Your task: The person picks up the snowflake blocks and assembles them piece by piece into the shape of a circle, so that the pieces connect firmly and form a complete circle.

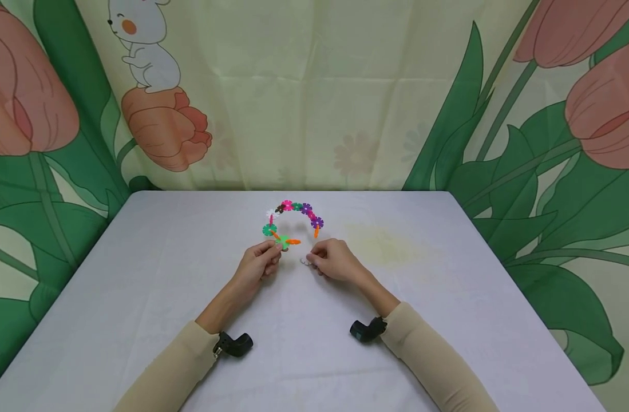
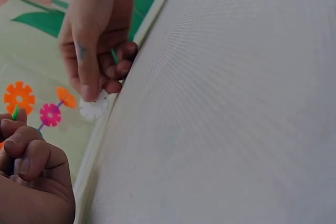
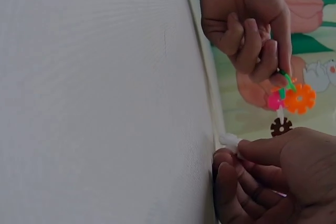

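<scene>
A curved chain of notched plastic snowflake discs (image 1: 296, 206) in several colours arcs over the table, up from the left hand. The left hand (image 1: 257, 261) pinches a light green disc (image 1: 282, 242) at the chain's near end, with orange discs (image 1: 293, 241) slotted into it. Between thumb and fingertips the right hand (image 1: 336, 260) holds a white snowflake disc (image 2: 94, 108), a short gap to the right of the green one. A green edge (image 2: 114, 56) shows among the right hand's curled fingers in the left wrist view. The chain's other end, an orange disc (image 1: 316, 232), hangs above the right hand.
A white cloth covers the table (image 1: 304, 355). Behind it hangs a curtain (image 1: 314, 114) printed with tulips and a white animal. Black wrist cameras sit on the left cuff (image 1: 203, 332) and right cuff (image 1: 399, 323).
</scene>
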The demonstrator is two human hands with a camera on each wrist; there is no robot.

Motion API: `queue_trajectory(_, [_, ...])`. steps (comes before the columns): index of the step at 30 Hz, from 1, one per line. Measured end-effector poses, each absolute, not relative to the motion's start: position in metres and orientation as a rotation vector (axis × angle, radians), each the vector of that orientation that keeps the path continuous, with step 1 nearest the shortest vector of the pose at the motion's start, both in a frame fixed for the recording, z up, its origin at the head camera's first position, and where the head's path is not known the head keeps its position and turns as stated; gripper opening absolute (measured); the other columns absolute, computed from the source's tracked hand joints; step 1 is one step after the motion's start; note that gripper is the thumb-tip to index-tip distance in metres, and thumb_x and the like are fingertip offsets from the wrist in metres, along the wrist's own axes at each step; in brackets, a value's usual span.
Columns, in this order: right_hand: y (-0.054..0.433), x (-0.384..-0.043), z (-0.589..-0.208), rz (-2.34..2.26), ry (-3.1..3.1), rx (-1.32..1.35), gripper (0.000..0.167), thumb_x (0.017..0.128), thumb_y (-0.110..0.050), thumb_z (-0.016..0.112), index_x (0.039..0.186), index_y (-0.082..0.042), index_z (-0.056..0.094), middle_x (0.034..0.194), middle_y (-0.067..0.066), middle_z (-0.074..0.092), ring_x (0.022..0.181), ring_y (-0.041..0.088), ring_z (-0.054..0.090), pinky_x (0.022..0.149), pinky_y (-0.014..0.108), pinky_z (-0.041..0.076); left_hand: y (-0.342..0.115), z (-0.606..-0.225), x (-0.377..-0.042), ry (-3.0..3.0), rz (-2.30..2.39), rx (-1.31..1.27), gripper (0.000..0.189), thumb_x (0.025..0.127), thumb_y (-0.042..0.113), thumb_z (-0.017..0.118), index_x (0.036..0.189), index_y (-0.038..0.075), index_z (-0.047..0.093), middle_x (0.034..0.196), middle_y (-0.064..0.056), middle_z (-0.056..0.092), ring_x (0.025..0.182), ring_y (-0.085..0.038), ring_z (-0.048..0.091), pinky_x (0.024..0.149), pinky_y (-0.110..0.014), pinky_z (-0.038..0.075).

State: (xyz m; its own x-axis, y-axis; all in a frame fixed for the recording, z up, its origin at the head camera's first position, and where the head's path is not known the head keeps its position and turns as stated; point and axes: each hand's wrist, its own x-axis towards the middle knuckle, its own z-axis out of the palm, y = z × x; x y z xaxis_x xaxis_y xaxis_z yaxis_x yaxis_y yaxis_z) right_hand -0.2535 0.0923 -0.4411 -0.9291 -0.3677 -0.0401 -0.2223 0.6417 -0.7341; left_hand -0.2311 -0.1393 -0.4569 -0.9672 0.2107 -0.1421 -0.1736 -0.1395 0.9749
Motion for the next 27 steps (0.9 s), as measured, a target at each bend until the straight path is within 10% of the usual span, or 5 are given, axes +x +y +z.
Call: queue_trajectory(27, [0.106,-0.258,-0.414,-1.643,2.183,-0.373,0.034,0.107,-0.019,0.064,0.117,0.013,0.063,0.090,0.021,0.070,0.065,0.015,0.066,0.064,0.026,0.058,-0.139,-0.459,-0.231,1.863,2.189,0.076,0.023,0.110,0.023,0.057,0.111,0.002,0.066,0.076,0.005,0.049,0.059,-0.008,0.037,0.054,-0.022,0.028])
